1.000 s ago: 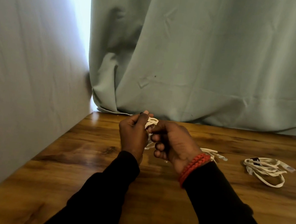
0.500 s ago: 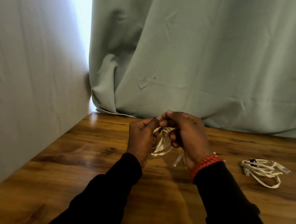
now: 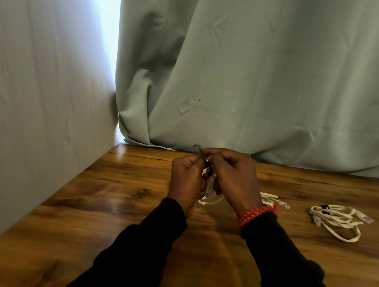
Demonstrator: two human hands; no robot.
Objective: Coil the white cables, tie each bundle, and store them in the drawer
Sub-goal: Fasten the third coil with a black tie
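A coiled white cable (image 3: 209, 192) hangs between my two hands above the wooden table (image 3: 130, 207). My left hand (image 3: 187, 180) and my right hand (image 3: 232, 176) are both closed around the coil's upper part, fingertips pinching a thin dark tie (image 3: 200, 151) that sticks up there. Most of the coil is hidden by my fingers; loops show below. Another white cable (image 3: 271, 198) lies partly hidden behind my right wrist. A third white cable bundle (image 3: 337, 219), with a dark band, rests on the table to the right.
A pale green curtain (image 3: 260, 80) hangs along the table's far edge. A grey fabric wall (image 3: 36, 104) closes the left side. No drawer shows in this view.
My hands have drawn closer together and lifted slightly. The coil's loops, open between my hands half a second ago, are now mostly covered, and a dark tie end shows at my fingertips.
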